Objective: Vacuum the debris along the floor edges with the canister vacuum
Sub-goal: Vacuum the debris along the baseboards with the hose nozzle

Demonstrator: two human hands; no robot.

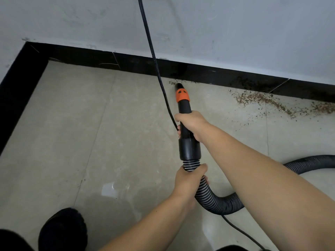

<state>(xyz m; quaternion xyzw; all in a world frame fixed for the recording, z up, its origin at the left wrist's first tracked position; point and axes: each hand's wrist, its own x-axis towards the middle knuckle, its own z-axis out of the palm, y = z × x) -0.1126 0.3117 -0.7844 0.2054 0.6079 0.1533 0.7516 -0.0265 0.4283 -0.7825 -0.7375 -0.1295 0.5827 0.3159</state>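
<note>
Hands grip ribbed hose (208, 194) and smooth black nozzle (184, 105) near gritty debris (257, 98).

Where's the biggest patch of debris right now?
In the head view, the debris lies on the floor right of the nozzle tip, along the black baseboard.

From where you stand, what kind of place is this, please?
Probably an indoor room corner, perhaps in an unfurnished or newly finished building. Beige floor tiles meet a black skirting under a scuffed white wall, and brown debris lies along that edge.
</note>
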